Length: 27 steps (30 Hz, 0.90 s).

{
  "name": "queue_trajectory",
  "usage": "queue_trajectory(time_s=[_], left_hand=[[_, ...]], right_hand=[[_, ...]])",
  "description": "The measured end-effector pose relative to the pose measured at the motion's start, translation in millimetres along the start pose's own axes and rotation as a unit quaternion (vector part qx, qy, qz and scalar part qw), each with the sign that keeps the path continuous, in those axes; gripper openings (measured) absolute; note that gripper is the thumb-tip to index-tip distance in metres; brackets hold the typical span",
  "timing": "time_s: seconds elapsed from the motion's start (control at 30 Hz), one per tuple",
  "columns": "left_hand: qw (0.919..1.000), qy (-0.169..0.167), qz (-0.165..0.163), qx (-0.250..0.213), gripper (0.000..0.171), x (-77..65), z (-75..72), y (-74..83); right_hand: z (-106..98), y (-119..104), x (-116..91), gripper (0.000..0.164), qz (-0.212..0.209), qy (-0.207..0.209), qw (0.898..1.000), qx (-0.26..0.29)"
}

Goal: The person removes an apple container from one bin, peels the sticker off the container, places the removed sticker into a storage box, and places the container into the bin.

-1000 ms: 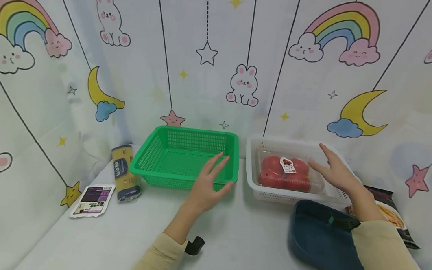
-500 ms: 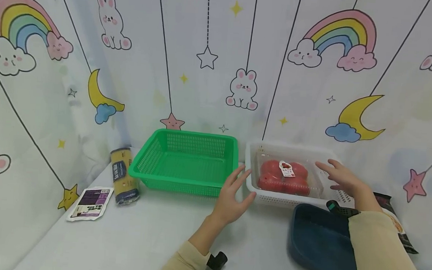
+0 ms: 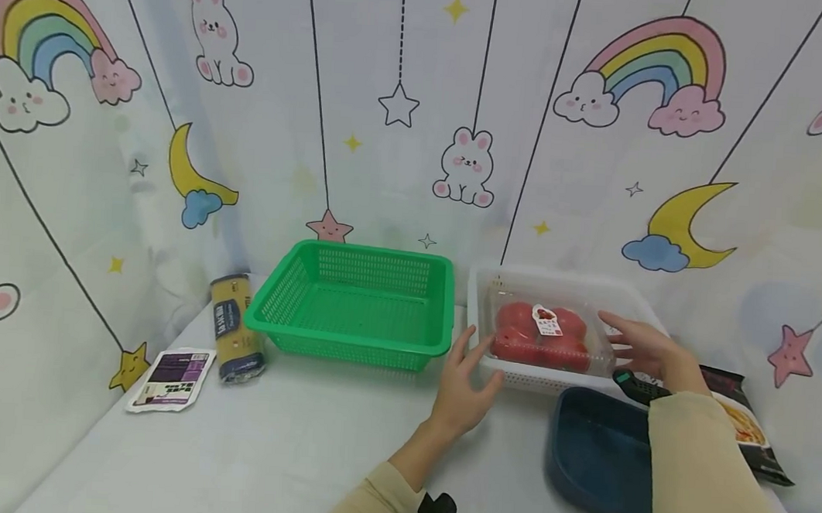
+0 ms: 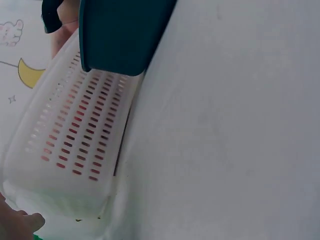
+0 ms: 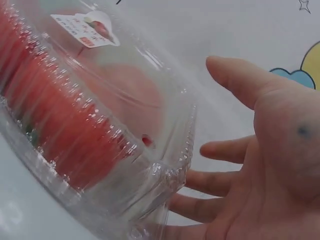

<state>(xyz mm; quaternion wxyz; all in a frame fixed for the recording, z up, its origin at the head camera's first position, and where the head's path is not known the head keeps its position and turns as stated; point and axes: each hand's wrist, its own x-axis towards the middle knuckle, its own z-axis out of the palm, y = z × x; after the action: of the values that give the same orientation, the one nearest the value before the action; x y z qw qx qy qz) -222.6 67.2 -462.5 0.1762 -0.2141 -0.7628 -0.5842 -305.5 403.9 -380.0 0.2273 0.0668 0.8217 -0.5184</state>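
A clear plastic box of red tomatoes (image 3: 542, 337) with a white label lies inside the white basket (image 3: 516, 378). My left hand (image 3: 465, 399) reaches to the basket's front left corner, fingers apart and nearly straight, holding nothing. At the opposite end of the box is my right hand (image 3: 646, 350), inside the basket's right part. The right wrist view shows this hand's thumb raised and its fingers (image 5: 215, 182) extended, the lower fingertips right at the edge of the clear box (image 5: 150, 170). Through the slots of the basket (image 4: 75, 125) some red shows in the left wrist view.
A green basket (image 3: 350, 346) stands left of the white one. Farther left are a yellow and blue packet (image 3: 236, 329) and a white and purple sachet (image 3: 173, 381). A dark blue bin (image 3: 602, 460) sits under my right forearm, with a black food packet (image 3: 744, 429) beyond.
My left hand has moved right, from in front of the green basket to the white basket's corner. My right hand has lowered to the right end of the tomato box.
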Motion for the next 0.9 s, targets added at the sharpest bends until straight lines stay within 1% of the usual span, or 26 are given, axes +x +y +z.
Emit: queue_trajectory(time_s=[0.1,0.23,0.4,0.5,0.63,0.77,0.87,0.9], left_hand=[[0.9995,0.009,-0.027,-0.010,0.051,-0.6,5.0,-3.7],[0.9973,0.041,-0.041,-0.044,0.045,1.0,10.7,-6.9],[0.9918,0.073,-0.053,-0.090,0.038,2.2,17.0,-12.1],[0.9901,0.085,-0.050,-0.100,0.035,2.4,19.3,-15.4],[0.9899,0.091,-0.032,-0.104,0.033,1.6,20.4,-17.9],[0.9893,0.098,-0.017,-0.106,0.031,0.5,21.2,-19.3],[0.9890,0.102,-0.012,-0.106,0.031,0.9,22.0,-20.0],[0.9889,0.102,-0.012,-0.107,0.031,1.2,22.4,-20.3]], right_hand=[[-2.3,5.1,2.4,0.093,0.001,-0.004,1.000,0.008],[-2.4,9.9,5.4,0.087,-0.022,-0.005,1.000,0.001],[0.0,12.4,6.9,0.085,-0.022,-0.011,1.000,-0.017],[2.4,15.0,5.9,0.086,-0.012,0.002,1.000,-0.012],[5.5,21.1,6.8,0.084,-0.021,0.021,1.000,-0.003],[4.3,22.4,8.6,0.083,-0.027,0.018,0.999,-0.005],[2.3,19.9,8.8,0.085,-0.010,0.016,0.999,0.030],[1.9,19.6,9.1,0.084,-0.013,0.017,0.999,0.034]])
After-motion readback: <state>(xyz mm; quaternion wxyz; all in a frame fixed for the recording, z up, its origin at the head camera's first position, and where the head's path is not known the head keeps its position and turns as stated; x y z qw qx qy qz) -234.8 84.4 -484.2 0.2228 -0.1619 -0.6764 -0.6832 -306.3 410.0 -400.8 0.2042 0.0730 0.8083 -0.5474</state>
